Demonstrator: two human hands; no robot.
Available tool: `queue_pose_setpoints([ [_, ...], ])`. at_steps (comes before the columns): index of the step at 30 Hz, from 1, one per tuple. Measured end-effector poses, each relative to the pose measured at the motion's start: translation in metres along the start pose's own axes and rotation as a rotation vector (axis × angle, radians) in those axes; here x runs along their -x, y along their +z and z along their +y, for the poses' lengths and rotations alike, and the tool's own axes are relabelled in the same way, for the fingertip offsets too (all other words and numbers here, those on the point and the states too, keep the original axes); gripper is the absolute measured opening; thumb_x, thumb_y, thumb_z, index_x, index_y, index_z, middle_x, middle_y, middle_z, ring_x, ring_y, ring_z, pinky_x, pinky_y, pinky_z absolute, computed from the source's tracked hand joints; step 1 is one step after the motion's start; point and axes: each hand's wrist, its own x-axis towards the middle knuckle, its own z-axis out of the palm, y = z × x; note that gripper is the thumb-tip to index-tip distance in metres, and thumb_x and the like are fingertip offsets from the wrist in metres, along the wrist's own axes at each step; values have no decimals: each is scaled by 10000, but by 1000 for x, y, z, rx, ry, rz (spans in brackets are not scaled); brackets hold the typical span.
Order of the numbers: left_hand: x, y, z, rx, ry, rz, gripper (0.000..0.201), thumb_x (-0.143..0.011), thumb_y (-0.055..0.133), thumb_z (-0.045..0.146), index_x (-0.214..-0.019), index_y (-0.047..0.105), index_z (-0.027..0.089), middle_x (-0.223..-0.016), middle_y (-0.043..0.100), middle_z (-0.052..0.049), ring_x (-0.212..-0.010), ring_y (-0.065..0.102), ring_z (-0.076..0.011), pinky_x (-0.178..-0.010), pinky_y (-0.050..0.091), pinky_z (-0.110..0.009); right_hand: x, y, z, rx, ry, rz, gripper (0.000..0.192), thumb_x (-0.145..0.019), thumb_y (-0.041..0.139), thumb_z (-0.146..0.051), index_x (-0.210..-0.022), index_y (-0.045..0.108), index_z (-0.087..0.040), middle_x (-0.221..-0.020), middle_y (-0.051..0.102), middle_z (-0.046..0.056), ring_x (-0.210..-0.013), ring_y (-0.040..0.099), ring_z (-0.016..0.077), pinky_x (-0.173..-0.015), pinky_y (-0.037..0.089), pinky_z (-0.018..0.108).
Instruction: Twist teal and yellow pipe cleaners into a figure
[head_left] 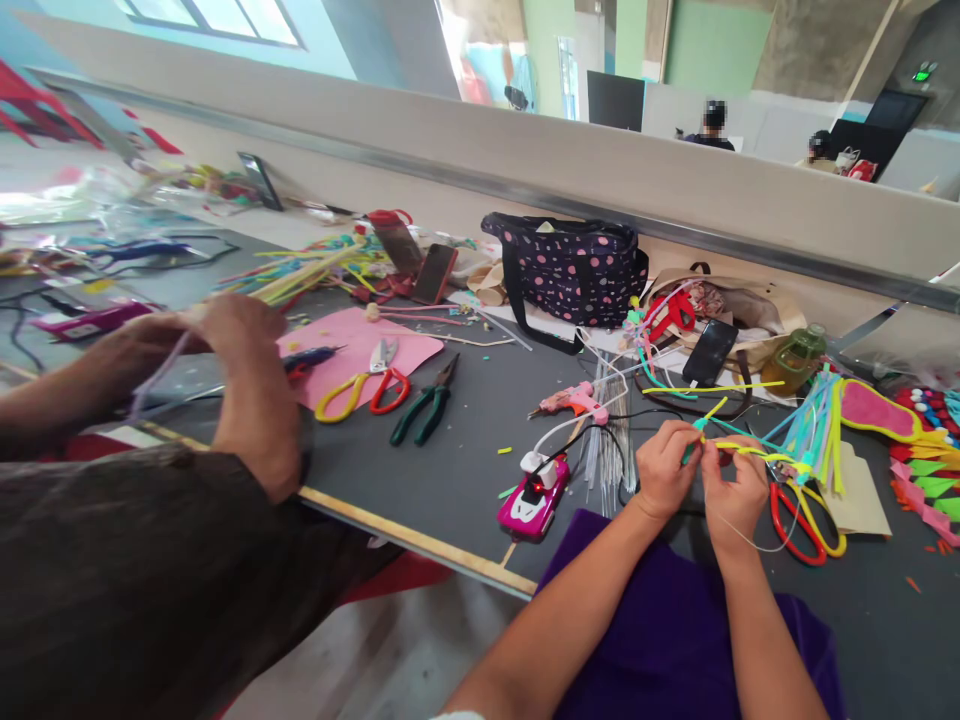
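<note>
My left hand [666, 468] and my right hand [733, 490] meet above the table's front edge, both with fingers pinched. Between them are yellow and teal pipe cleaners [724, 446], with a teal piece at the left fingertips and a twisted yellow length running right. A thin pale strand hangs by my right wrist. Scissors [799, 535] with red and yellow handles lie just right of my right hand. Left of my hands are a pink glue gun [574, 400] and a magenta power strip [534, 505] with a plug in it.
A co-worker's hands [240, 330] work at the left, blurred. Nearby lie more scissors [364, 385], pliers [425, 405] and pink paper [412, 345]. Farther back stand a dark patterned bag [574, 270] and a green bottle [795, 358]. A low partition [450, 130] runs behind the table.
</note>
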Motion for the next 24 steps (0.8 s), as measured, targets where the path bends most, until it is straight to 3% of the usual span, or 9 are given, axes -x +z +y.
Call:
queue_pose_setpoints([
  [9,-1,-5,-4,-142,82,24,85,-822,583,241,-782,657,229,-890,643,-81,-838,602,-179,-756,448,-260,4,3,-3,-98,38,-2,158,-874,578,-240,-725,569,-189,-727,566,24,-677,529,142,-621,460,276],
  [19,-4,-6,-10,-297,290,118,163,-831,546,156,-953,642,205,-900,623,-47,-812,609,-135,-692,476,-222,0,-6,3,-217,-86,-166,87,-835,565,-154,-762,554,-200,-822,604,36,-769,587,152,-683,490,291],
  [24,-4,-6,-7,-250,304,94,166,-815,570,139,-952,640,202,-886,618,-44,-805,608,-134,-688,484,-223,6,-8,7,-402,64,-209,63,-828,553,-159,-792,563,-211,-853,667,37,-849,629,177,-762,511,325],
])
